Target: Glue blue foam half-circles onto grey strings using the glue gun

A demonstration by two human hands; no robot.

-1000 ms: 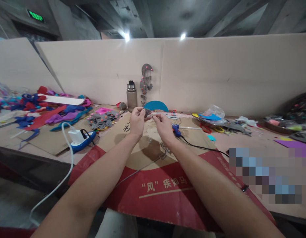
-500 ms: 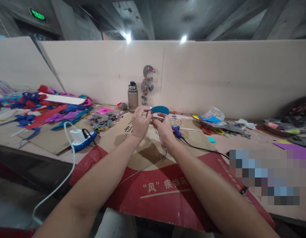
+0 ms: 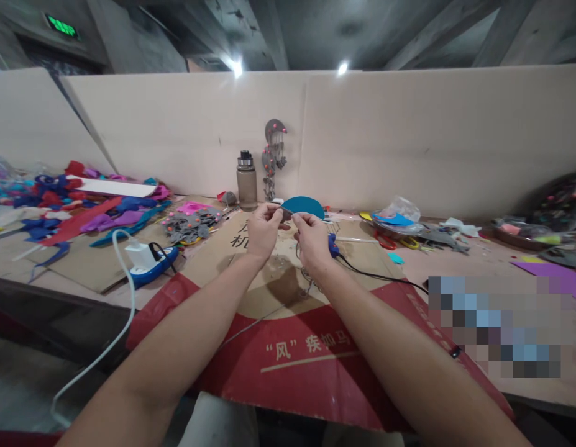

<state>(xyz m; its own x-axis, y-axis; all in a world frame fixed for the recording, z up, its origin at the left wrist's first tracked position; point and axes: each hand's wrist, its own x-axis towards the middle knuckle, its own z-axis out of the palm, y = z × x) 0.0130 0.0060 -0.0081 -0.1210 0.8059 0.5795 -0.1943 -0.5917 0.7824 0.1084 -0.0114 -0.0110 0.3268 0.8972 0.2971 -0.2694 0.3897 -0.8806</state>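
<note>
Hands lower — near cardboard's far edge

dark grey piece, red-and-tan cardboard, teal rounded shape

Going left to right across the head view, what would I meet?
White strip → grey pieces with orange dots → left hand pinching a small dark piece → right hand → clear plastic bag → purple sheet.

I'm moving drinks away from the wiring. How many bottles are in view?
1: the grey-brown bottle stands beyond the left hand, just left of the hanging moon ornament. Others may be hidden in the clutter or the pixelated patch.
</note>
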